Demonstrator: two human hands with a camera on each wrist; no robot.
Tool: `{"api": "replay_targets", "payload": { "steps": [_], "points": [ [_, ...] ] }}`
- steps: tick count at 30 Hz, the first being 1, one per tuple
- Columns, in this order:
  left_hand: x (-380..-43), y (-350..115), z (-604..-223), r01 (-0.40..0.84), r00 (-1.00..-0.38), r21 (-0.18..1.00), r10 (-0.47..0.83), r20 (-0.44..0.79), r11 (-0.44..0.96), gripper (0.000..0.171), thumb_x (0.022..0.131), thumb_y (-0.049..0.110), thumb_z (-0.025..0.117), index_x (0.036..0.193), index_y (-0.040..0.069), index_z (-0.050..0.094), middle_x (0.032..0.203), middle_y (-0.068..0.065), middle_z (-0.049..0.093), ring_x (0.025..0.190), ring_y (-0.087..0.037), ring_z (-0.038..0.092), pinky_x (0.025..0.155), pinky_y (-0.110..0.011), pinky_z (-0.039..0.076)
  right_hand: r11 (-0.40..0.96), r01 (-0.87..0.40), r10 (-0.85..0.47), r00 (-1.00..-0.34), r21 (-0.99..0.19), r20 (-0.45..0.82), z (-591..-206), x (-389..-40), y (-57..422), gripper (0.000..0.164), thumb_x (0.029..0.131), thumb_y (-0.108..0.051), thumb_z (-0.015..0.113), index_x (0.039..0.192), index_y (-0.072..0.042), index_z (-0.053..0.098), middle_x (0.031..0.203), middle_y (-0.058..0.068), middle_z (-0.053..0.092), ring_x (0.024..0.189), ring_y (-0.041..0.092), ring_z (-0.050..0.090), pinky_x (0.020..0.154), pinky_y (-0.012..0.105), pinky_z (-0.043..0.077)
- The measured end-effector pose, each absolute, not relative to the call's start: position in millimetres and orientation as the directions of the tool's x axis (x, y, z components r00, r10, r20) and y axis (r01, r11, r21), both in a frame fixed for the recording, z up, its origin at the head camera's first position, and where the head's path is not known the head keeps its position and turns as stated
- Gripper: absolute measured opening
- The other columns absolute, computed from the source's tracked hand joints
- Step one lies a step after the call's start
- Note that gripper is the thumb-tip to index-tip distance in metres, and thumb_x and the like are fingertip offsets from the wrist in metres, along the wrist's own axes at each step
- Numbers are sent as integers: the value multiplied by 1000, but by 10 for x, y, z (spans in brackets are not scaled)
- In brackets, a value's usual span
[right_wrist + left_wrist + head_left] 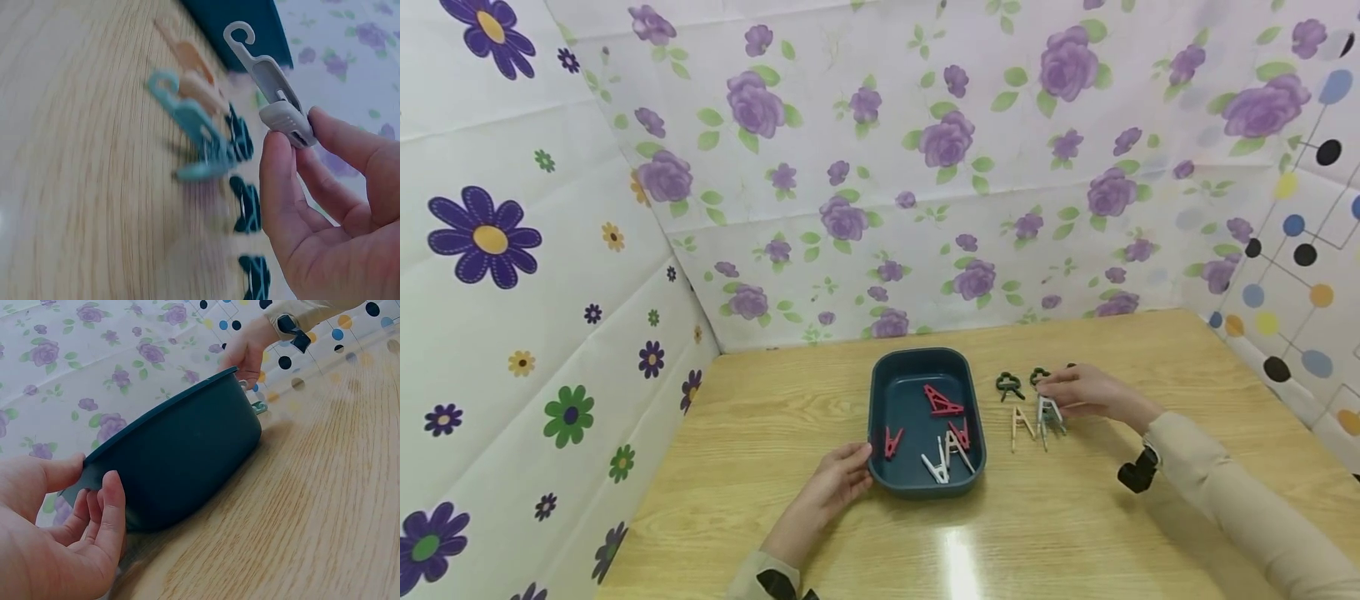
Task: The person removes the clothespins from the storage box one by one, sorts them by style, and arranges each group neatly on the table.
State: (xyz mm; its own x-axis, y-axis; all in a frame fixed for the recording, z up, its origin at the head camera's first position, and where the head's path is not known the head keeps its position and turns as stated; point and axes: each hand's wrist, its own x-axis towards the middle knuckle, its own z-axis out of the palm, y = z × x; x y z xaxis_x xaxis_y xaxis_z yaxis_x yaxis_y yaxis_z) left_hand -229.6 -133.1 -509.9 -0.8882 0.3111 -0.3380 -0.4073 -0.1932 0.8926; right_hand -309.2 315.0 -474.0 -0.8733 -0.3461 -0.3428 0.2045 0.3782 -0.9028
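My left hand (835,483) holds the left side of a dark teal plastic tray (876,392); in the left wrist view its thumb meets the rim and the curled fingers lie by the outer wall. Inside are several red clothespins (942,403), a white clothespin (937,470) and a beige one (953,443). To the right of the tray, my right hand (1093,390) pinches a light grey clothespin (273,81) with a hooked end, raised over the table. Below it lie a peach clothespin (190,57) and a pale teal clothespin (195,122).
Dark green clips (1010,386) form a row behind the loose clothespins, partly covered by my right hand in the head view. The wooden table (775,408) meets a flower-printed sheet (820,275) at the back, with patterned sheets at both sides.
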Motion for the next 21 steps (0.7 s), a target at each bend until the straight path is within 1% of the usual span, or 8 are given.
{"api": "replay_targets", "payload": {
  "steps": [8,9,10,12,14,16,18,21],
  "points": [
    [-2300,-1346,-5109,-405,-888,894,316,-335,-191,34,95,24,62,117,1,51,87,2,59,77,-8,56,72,-19,52,461,183,-314,-881,-868,-353,-4768,-3066,3334,59,96,-28,61,136,11,44,137,29,51,87,8,65,76,29,57],
    [-2300,-1346,-5108,-405,-888,894,315,-335,-192,33,95,24,62,116,1,51,87,2,59,77,-8,56,72,-19,52,474,181,-306,-884,-862,-354,-4761,-3054,3343,57,96,-27,61,135,12,46,131,27,56,83,6,64,74,29,57],
    [-2298,-1348,-5107,-405,-888,894,315,-334,-193,32,95,24,62,116,1,52,87,2,59,77,-8,56,72,-20,52,489,173,-305,-885,-855,-353,-4756,-3045,3351,55,96,-25,60,134,12,47,120,22,64,76,6,62,70,28,56],
    [-2292,-1352,-5104,-404,-889,894,314,-333,-195,31,95,23,62,115,2,52,87,2,59,77,-8,56,73,-20,52,515,159,-296,-889,-842,-349,-4745,-3027,3359,50,96,-22,60,131,12,51,97,11,71,62,5,54,62,27,52],
    [-2284,-1353,-5100,-405,-889,892,315,-332,-201,28,95,23,61,113,3,52,87,2,59,77,-8,56,72,-20,52,539,148,-287,-893,-829,-347,-4745,-3019,3368,45,96,-20,60,128,11,54,75,-3,65,53,5,45,55,25,46],
    [-2279,-1354,-5096,-404,-889,892,318,-330,-203,26,96,22,61,112,3,53,87,3,59,77,-8,56,72,-20,52,564,133,-280,-898,-815,-340,-4754,-3019,3371,41,97,-18,59,127,10,56,63,-7,55,49,6,37,51,25,41],
    [-2278,-1353,-5097,-403,-889,892,320,-328,-205,25,96,22,61,111,4,53,86,3,59,76,-8,56,72,-20,52,589,119,-264,-907,-799,-330,-4763,-3016,3366,38,97,-17,59,124,9,58,59,-6,50,48,7,37,50,24,40],
    [-2283,-1348,-5102,-402,-888,892,324,-326,-207,26,95,22,61,111,4,53,86,3,59,76,-8,56,72,-20,52,630,97,-236,-921,-770,-309,-4772,-3009,3348,35,96,-17,59,121,8,61,61,-4,52,50,8,41,50,26,43]
  ]
}}
